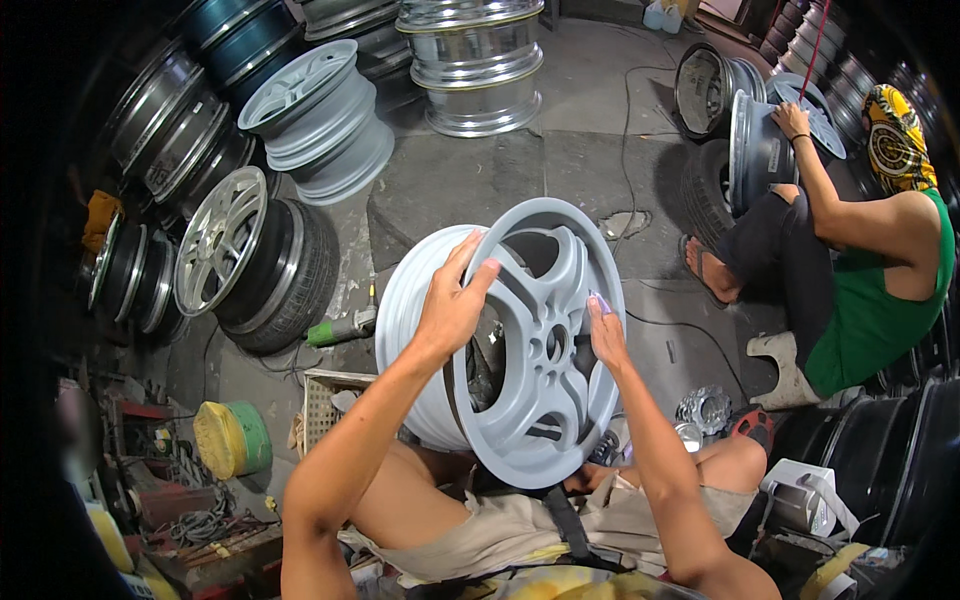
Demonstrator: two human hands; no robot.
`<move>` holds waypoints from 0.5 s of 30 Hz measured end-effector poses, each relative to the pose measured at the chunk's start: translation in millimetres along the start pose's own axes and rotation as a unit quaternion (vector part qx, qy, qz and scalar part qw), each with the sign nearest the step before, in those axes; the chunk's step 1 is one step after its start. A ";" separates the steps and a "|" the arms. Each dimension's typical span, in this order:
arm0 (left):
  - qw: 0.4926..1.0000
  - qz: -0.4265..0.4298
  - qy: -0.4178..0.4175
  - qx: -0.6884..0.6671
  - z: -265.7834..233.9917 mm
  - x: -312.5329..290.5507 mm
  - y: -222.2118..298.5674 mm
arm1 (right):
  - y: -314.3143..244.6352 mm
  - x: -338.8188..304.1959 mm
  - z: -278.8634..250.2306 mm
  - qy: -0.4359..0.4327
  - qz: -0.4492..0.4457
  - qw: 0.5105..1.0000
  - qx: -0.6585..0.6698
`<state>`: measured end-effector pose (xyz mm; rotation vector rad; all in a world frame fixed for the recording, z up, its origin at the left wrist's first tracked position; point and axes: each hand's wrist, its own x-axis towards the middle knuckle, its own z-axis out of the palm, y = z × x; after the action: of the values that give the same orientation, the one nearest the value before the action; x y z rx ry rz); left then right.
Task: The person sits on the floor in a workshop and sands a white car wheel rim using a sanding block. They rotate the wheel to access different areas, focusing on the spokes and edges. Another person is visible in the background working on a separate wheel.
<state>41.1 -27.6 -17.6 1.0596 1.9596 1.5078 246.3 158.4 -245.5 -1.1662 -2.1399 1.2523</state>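
A grey-primed alloy wheel rim (521, 296) stands tilted in front of my lap, its spoked face turned right and toward me. My left hand (452, 308) grips its left edge, thumb on the front lip and fingers over the top toward the barrel. At the right side of the face, my right hand (608, 338) pinches a small purple piece (597, 299), possibly an abrasive sheet, near the inside of the lip. My fingers partly cover that piece, so its full shape is hidden.
A green and grey angle grinder (343, 328) lies left of the wheel, beside a crate (322, 404). Yellow-green tape rolls (232, 438) stand lower left. Stacked rims (318, 120) line the back. At right, a seated co-worker (880, 290) handles another rim (755, 150); cables cross the floor.
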 end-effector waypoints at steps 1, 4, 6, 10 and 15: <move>1.000 -0.006 0.012 0.000 -1.9 -3.0 -0.1 | 0.0 2.8 1.6 0.056 -0.038 0.997 0.023; 0.999 -0.007 0.045 -0.008 5.1 -10.2 -2.4 | -38.3 2.4 -29.1 0.080 -0.082 0.992 0.059; 0.998 -0.007 0.061 0.002 7.0 -9.2 0.9 | -67.2 7.3 -60.8 -0.017 -0.153 0.987 -0.046; 0.998 -0.028 0.051 0.011 8.5 -1.9 11.5 | -103.9 30.9 -87.1 -0.109 -0.394 0.850 -0.333; 0.997 0.013 0.057 0.043 8.8 -5.6 6.1 | -135.0 70.6 -90.0 -0.202 -0.407 0.754 -0.475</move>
<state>52.8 -26.0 -15.1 1.0591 2.1143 1.5398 204.9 228.9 -88.6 -0.0216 -3.1804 -0.0721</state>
